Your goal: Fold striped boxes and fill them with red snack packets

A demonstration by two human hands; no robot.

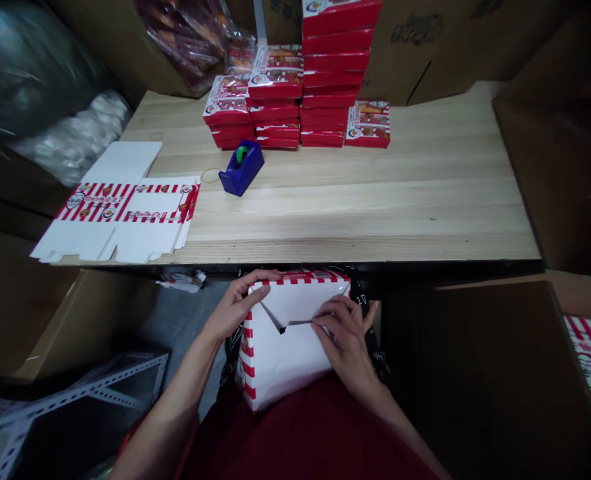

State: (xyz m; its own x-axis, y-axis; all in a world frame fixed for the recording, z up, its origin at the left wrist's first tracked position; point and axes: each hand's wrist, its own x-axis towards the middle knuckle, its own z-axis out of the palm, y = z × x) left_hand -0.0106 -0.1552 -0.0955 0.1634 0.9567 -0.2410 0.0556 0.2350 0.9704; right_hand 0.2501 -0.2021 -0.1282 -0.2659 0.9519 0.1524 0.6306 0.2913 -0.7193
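Note:
A white folding carton [300, 363] with red-striped sides rests on my lap, its flapped white face turned up. A dark gap shows at the tip of its flap [295, 303]. My left hand [242, 303] grips the carton's upper left corner, thumb on the white face and fingers over the top edge. At the flap's lower right edge, my right hand [342, 327] has its thumb and fingertips pinched together, the other fingers curled over the carton's right side.
On the wooden table [375, 213] are flat striped carton blanks [125, 213], a blue tape dispenser [242, 170] and stacks of red boxes [335, 73]. An open cardboard box [475, 347] stands at right, a metal frame [100, 387] at lower left.

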